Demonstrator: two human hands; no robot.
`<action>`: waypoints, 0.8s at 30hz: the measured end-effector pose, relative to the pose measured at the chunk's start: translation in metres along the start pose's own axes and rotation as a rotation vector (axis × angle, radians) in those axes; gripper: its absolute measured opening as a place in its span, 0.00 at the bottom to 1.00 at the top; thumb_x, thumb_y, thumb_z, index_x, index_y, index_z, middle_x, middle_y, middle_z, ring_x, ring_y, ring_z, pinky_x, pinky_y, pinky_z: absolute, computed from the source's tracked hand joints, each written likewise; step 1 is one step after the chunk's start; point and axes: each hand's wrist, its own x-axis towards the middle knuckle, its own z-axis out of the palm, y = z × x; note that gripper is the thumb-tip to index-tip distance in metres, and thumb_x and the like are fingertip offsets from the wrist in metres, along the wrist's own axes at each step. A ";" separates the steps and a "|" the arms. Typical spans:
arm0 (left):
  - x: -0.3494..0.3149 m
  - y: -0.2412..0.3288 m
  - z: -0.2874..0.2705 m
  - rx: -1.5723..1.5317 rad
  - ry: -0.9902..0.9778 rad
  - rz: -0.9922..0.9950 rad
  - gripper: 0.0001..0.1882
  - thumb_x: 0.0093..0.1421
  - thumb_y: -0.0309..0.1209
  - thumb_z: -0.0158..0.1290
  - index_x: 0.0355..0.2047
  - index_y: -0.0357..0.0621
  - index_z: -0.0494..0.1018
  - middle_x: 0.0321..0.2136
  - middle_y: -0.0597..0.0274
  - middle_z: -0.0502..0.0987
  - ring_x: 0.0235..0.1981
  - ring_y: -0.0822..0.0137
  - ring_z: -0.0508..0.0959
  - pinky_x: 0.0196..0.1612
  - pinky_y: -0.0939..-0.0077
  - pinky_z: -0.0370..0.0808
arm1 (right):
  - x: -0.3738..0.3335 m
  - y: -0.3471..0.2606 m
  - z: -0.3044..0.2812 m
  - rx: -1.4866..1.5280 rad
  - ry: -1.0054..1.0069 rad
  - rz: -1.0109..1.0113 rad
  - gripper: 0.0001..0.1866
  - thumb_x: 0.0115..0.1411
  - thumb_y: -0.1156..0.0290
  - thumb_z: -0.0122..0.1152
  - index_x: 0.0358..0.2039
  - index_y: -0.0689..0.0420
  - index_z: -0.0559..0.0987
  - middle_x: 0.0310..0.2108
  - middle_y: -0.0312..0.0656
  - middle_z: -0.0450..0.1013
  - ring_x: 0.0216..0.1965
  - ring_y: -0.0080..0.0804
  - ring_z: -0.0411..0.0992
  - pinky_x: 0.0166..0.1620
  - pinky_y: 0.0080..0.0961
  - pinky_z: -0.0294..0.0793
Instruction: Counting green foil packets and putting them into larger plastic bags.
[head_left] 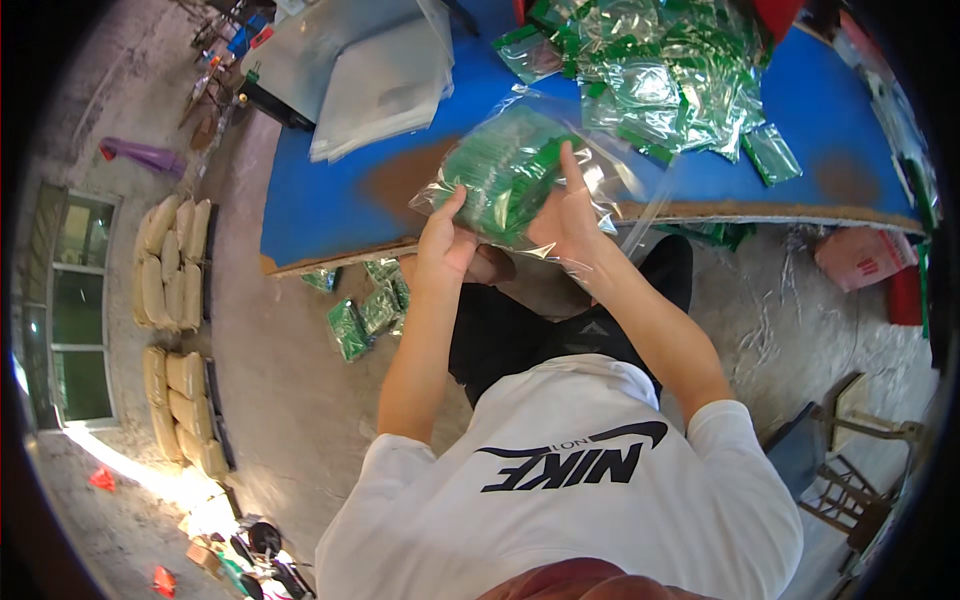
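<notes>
While both hands grip it from below and from the sides, a clear plastic bag [520, 175] stuffed with small green packets hangs in the air just above the near edge of the desk [330, 200]. I see the left hand [447, 240] pinching the bag's lower left corner, its fingers [455, 205] curled shut on the crinkled film. The right hand [565, 215] clasps the bag's right side, palm against the film and one finger pointing straight up along it. The bag lies directly between the two hands, touching both, and its long axis runs from lower left to upper right; neither hand is nearer than the other. Loose, empty film trails off past the right hand.

The film is thin, glossy and wrinkled, and the green contents show through as a dense, flat-sided bundle.

Farther out, the desk is a blue board with a worn brown patch and a raw wooden edge. A heap of green packets [670, 80] in shiny wrappers sits at its far right, well apart from the hands. A stack of empty clear bags [385, 80] lies at its far left. Below the desk, a few green packets [365, 310] lie on the grey concrete floor [290, 400] near my left forearm. Pale filled sacks [175, 270] are stacked by a window at the left.
</notes>
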 end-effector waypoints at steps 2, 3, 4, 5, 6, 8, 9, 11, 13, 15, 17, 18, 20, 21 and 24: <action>-0.009 0.003 0.006 0.034 0.019 -0.022 0.21 0.63 0.29 0.57 0.55 0.40 0.67 0.54 0.54 0.73 0.55 0.55 0.73 0.60 0.54 0.69 | 0.002 0.003 0.001 0.079 -0.106 0.000 0.45 0.63 0.33 0.44 0.66 0.58 0.61 0.65 0.47 0.61 0.66 0.47 0.59 0.67 0.55 0.53; -0.017 0.007 0.014 0.050 0.027 -0.043 0.21 0.63 0.29 0.57 0.55 0.39 0.67 0.54 0.54 0.73 0.55 0.54 0.73 0.60 0.53 0.69 | 0.005 0.003 0.003 0.078 -0.016 0.055 0.40 0.65 0.37 0.44 0.63 0.58 0.63 0.63 0.47 0.64 0.64 0.46 0.61 0.66 0.52 0.56; -0.021 0.011 0.018 0.065 0.036 -0.064 0.21 0.63 0.28 0.57 0.55 0.39 0.67 0.53 0.54 0.73 0.54 0.54 0.73 0.60 0.53 0.68 | 0.007 0.002 0.004 0.077 0.074 0.112 0.35 0.68 0.41 0.43 0.61 0.58 0.66 0.60 0.47 0.66 0.62 0.46 0.63 0.66 0.49 0.58; -0.012 0.012 0.002 -0.016 0.011 -0.031 0.21 0.63 0.28 0.57 0.55 0.38 0.67 0.53 0.53 0.74 0.54 0.54 0.74 0.60 0.52 0.69 | 0.009 0.004 0.005 0.102 0.070 0.188 0.30 0.71 0.47 0.40 0.61 0.58 0.65 0.61 0.48 0.65 0.62 0.45 0.63 0.66 0.48 0.58; -0.009 0.012 0.001 -0.009 0.008 -0.033 0.21 0.63 0.28 0.57 0.55 0.38 0.67 0.53 0.53 0.74 0.54 0.54 0.74 0.60 0.52 0.69 | 0.013 0.005 0.003 0.107 0.068 0.181 0.30 0.71 0.47 0.40 0.61 0.58 0.65 0.61 0.48 0.65 0.62 0.45 0.63 0.66 0.48 0.58; -0.008 0.014 -0.005 0.027 0.030 -0.041 0.20 0.64 0.28 0.56 0.55 0.38 0.67 0.52 0.52 0.74 0.54 0.54 0.74 0.58 0.53 0.72 | 0.019 0.015 0.006 0.022 0.063 0.221 0.27 0.73 0.52 0.35 0.62 0.58 0.64 0.62 0.48 0.64 0.62 0.46 0.63 0.66 0.51 0.58; -0.011 0.016 -0.011 0.030 0.037 -0.041 0.20 0.64 0.28 0.56 0.55 0.38 0.67 0.52 0.52 0.74 0.54 0.54 0.74 0.58 0.53 0.72 | 0.016 0.014 0.013 -0.078 0.073 0.229 0.26 0.73 0.55 0.32 0.62 0.60 0.63 0.61 0.51 0.64 0.62 0.47 0.63 0.64 0.53 0.60; -0.012 0.030 -0.020 0.095 0.072 -0.118 0.19 0.64 0.28 0.55 0.55 0.38 0.68 0.51 0.51 0.75 0.52 0.56 0.76 0.55 0.54 0.74 | 0.003 0.007 0.009 -0.172 0.170 0.229 0.26 0.73 0.56 0.32 0.62 0.61 0.63 0.60 0.53 0.64 0.62 0.48 0.63 0.64 0.54 0.62; -0.004 0.041 -0.037 0.202 0.076 -0.067 0.20 0.64 0.29 0.55 0.55 0.37 0.68 0.51 0.51 0.75 0.52 0.55 0.76 0.55 0.55 0.75 | -0.002 -0.001 -0.010 -0.387 0.256 0.116 0.25 0.72 0.60 0.34 0.61 0.66 0.61 0.55 0.60 0.67 0.56 0.50 0.70 0.57 0.51 0.72; -0.011 0.053 -0.027 0.340 0.047 -0.083 0.23 0.63 0.29 0.56 0.56 0.35 0.66 0.51 0.51 0.75 0.49 0.54 0.78 0.54 0.58 0.76 | 0.017 -0.003 -0.026 -0.564 0.309 0.100 0.25 0.72 0.61 0.35 0.60 0.67 0.61 0.53 0.60 0.69 0.51 0.49 0.73 0.52 0.47 0.76; 0.002 0.080 -0.033 0.387 0.068 -0.147 0.26 0.61 0.29 0.58 0.58 0.34 0.64 0.52 0.51 0.74 0.51 0.54 0.77 0.54 0.59 0.76 | 0.030 0.006 -0.018 -0.752 0.352 0.089 0.21 0.71 0.66 0.39 0.57 0.69 0.61 0.46 0.61 0.72 0.39 0.45 0.79 0.39 0.36 0.83; 0.012 0.093 -0.034 0.430 0.072 -0.206 0.29 0.60 0.29 0.60 0.59 0.34 0.63 0.53 0.50 0.73 0.52 0.55 0.76 0.54 0.59 0.75 | 0.029 0.012 -0.018 -0.752 0.355 0.094 0.21 0.71 0.66 0.39 0.57 0.69 0.61 0.46 0.61 0.72 0.39 0.45 0.79 0.39 0.36 0.83; 0.038 0.103 -0.065 0.835 0.210 0.125 0.32 0.58 0.29 0.61 0.60 0.34 0.62 0.54 0.48 0.72 0.53 0.54 0.75 0.55 0.59 0.74 | 0.022 0.033 -0.018 -0.796 0.182 0.083 0.23 0.72 0.63 0.41 0.60 0.66 0.60 0.46 0.57 0.72 0.41 0.45 0.78 0.41 0.37 0.83; 0.051 0.105 -0.078 1.228 0.330 0.468 0.35 0.56 0.29 0.63 0.61 0.35 0.61 0.55 0.47 0.71 0.55 0.53 0.73 0.56 0.60 0.72 | 0.005 0.041 -0.023 -0.810 0.086 0.096 0.23 0.72 0.66 0.43 0.62 0.63 0.58 0.47 0.56 0.73 0.40 0.43 0.79 0.40 0.35 0.83; 0.033 0.110 -0.054 1.734 0.172 1.083 0.33 0.54 0.31 0.63 0.60 0.40 0.65 0.55 0.47 0.70 0.56 0.49 0.71 0.59 0.63 0.68 | -0.059 0.052 -0.015 -0.841 -0.236 0.418 0.23 0.72 0.67 0.45 0.63 0.63 0.61 0.43 0.52 0.76 0.40 0.36 0.79 0.38 0.30 0.83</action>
